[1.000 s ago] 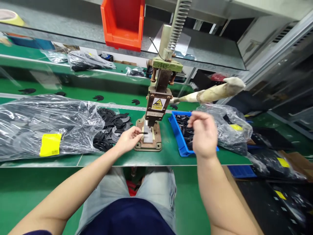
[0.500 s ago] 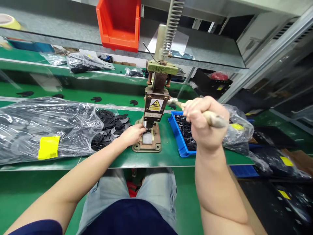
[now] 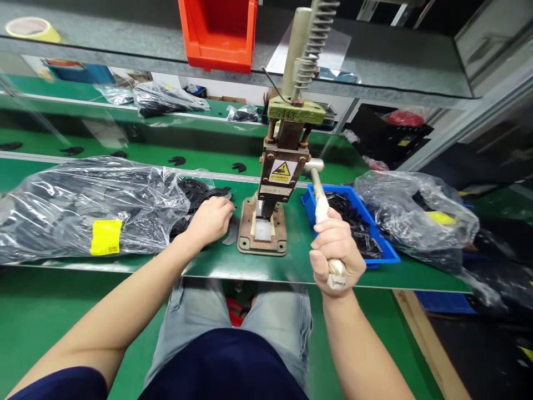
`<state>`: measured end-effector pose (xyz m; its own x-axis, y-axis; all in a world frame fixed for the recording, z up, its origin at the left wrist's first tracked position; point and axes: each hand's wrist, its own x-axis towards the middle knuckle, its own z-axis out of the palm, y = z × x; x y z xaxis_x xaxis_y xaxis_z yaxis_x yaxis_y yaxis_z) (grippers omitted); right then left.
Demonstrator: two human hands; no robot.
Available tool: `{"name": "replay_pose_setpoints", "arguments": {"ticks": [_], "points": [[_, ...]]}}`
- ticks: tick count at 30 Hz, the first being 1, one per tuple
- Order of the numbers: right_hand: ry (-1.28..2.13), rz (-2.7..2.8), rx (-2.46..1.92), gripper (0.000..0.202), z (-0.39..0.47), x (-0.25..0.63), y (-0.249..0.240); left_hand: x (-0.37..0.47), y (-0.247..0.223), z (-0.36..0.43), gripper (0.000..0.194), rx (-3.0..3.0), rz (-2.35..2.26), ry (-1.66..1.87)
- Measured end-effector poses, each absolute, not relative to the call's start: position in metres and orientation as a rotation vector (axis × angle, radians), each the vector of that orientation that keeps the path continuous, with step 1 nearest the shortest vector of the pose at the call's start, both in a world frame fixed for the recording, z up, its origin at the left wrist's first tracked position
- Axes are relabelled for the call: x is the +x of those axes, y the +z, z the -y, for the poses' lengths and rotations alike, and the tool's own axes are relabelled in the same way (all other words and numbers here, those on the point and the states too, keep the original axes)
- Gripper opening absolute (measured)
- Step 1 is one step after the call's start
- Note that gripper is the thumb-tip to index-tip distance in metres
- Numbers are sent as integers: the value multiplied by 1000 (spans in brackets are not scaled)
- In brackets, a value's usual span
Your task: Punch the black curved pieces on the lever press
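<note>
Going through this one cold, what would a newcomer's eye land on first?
Probably the press mid-bench, with its yellow warning label and its lever gripped by the right hand. Next, the bright orange-red bin at the edge of the shelf above. Then the left hand at the heap of black curved pieces, left of the press.

My plain dark navy shirt makes a rounded shape at the bottom middle of the frame, and its short sleeve shows at lower left. Above it are my faded light-blue jeans, seamed at the sides. My left hand and right hand are bare.
</note>
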<state>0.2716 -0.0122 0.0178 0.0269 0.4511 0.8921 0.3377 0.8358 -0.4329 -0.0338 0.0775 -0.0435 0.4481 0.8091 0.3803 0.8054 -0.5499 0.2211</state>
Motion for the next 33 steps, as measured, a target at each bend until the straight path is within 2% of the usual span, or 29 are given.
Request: {"name": "replay_pose_setpoints", "arguments": {"ticks": [3, 9, 16, 23, 33], "points": [[80, 1545, -670, 19, 12, 269, 18, -44, -47, -46, 23, 2699, -1553, 593], [61, 1525, -649, 21, 9, 268, 15, -32, -81, 12, 37, 2788, -1516, 385], [58, 1495, -632, 22, 7, 265, 15, -52, -96, 37, 27, 2688, -1353, 488], [52, 1485, -642, 23, 7, 263, 15, -38, -101, 32, 45, 2555, -1580, 606], [68, 1506, -642, 19, 10, 265, 16, -49, -97, 45, 21, 2639, -1176, 516]]}}
